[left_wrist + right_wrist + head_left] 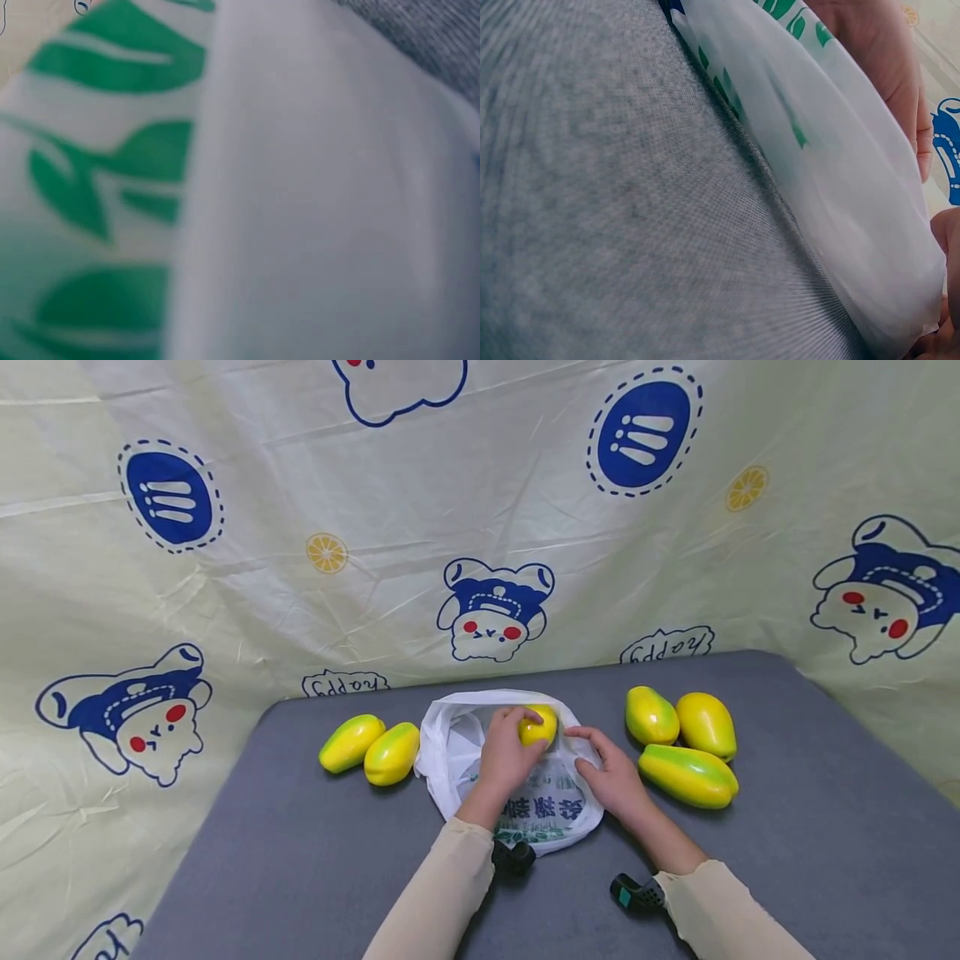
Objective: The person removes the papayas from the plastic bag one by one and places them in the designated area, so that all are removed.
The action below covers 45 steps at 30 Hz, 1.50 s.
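In the head view, my left hand [510,753] reaches over a white plastic bag [438,739] and grips a yellow papaya [551,724] inside its mouth, near the far rim. My fingers hide part of the fruit. At the bag's right side is my right hand [617,781], its thumb and fingers on the rim. The right wrist view shows those fingers [946,225] at the edge of the bag [855,202], with the other hand behind the plastic. White plastic with green leaf print [120,172] fills the left wrist view, hiding the left hand there.
Two yellow-green papayas [352,743] lie left of the bag on the dark grey table [300,860]. Three more papayas [688,775] are grouped to the right, close to my right hand. A printed cloth [495,485] hangs behind the table.
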### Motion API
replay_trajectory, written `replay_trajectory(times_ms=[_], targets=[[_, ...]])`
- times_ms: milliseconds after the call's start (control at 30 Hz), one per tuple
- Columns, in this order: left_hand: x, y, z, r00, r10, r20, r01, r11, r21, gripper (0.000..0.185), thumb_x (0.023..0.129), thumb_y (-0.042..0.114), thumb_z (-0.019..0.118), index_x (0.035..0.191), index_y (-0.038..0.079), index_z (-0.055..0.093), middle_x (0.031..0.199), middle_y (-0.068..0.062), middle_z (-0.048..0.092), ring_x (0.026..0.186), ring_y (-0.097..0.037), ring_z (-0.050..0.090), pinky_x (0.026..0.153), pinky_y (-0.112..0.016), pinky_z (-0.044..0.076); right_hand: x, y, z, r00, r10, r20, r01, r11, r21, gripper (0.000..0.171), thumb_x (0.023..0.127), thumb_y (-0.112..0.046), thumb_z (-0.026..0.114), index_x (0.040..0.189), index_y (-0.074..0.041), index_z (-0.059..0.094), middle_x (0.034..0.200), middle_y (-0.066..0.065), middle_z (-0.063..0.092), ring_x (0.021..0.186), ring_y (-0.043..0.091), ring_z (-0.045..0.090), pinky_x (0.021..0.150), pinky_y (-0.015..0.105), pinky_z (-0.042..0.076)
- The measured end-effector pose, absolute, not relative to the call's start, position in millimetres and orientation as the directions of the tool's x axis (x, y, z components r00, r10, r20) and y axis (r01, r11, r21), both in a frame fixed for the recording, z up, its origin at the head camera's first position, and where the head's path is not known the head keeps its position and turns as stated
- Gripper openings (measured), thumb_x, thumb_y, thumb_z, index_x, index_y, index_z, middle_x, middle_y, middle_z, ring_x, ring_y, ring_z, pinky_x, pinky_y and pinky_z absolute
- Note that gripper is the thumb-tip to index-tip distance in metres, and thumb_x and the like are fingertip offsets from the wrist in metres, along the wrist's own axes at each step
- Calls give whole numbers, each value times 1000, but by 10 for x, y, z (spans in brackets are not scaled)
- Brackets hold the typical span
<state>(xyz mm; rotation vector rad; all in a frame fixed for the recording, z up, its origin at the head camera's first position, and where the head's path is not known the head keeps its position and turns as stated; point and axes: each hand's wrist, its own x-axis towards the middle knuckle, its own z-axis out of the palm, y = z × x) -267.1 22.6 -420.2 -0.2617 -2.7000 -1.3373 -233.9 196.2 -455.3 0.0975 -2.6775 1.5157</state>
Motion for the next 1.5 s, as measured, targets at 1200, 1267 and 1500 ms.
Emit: replay_trajectory(times_ms=[1200,1267,1500], targets=[[-2429,-197,-4177,-972,206,117,185,346,920,27,79,11,70,103,17,60,127,-7,53,106,-27,53,86,-36,54,-2357,1944,-4563,-998,-22,64,-66,526,-848,41,99,-13,50,139,-22,52,159,9,41,150,36,32,120,63,24],[-2393,-250,-4163,-969,222,107,180,342,922,27,80,12,69,104,18,59,128,-7,53,105,-28,53,84,-36,54,-2359,1943,-4566,-998,-21,65,-66,528,-847,41,99,-13,51,139,-22,52,159,9,41,149,36,32,120,63,24],[-2300,-433,-4147,-970,232,71,142,304,942,26,82,13,69,106,19,59,136,-6,53,110,-34,54,84,-38,58,-2349,1942,-4554,-997,-21,81,-79,538,-839,41,99,-11,51,139,-21,52,158,11,41,149,37,33,120,63,24]])
